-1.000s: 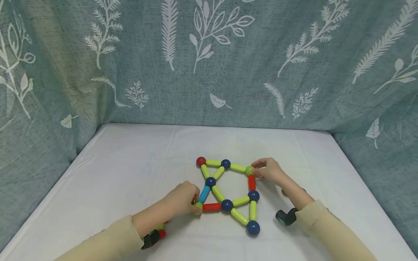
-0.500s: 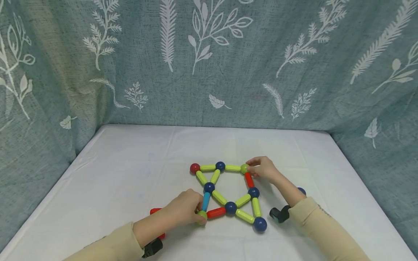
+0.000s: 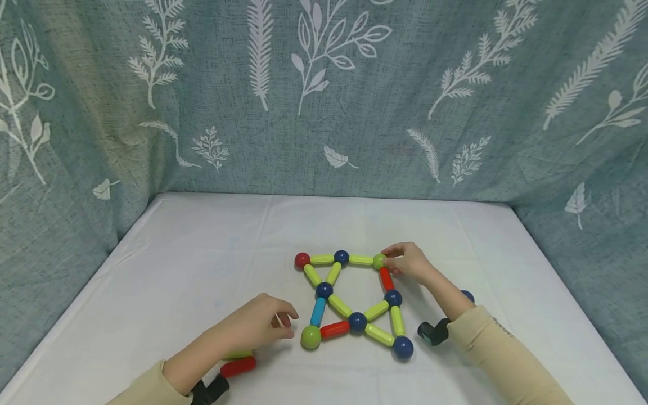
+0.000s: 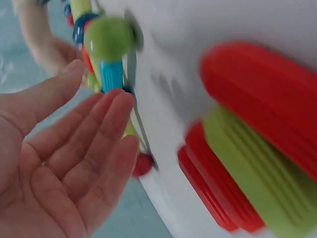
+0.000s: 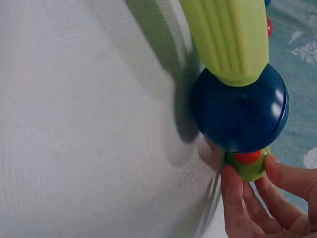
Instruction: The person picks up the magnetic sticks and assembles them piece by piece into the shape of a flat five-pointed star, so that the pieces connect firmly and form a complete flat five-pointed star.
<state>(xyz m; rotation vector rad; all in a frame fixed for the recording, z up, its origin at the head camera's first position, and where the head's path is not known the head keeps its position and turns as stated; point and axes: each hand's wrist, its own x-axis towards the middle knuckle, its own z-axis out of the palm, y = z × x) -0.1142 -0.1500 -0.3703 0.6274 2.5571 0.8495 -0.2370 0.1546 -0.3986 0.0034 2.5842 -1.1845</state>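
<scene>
A flat figure of balls and short rods lies on the table, joined end to end. My right hand pinches the green ball at its far right corner, where a red rod meets a lime one. My left hand is off the figure, fingers loosely spread and holding nothing. Just right of its fingertips sits another green ball, joined to a blue rod and a red rod. Blue balls link the other rods, and a red ball marks the far left corner.
Loose red rods and a lime rod lie beside my left wrist, partly hidden by the arm in the head view. A loose blue ball shows behind my right forearm. A patterned green curtain hangs behind the white table.
Both hands shifted the figure slightly, its near left corner coming nearer. Since then my left hand has let go of the green ball and drawn back left. My right hand keeps its pinch.
</scene>
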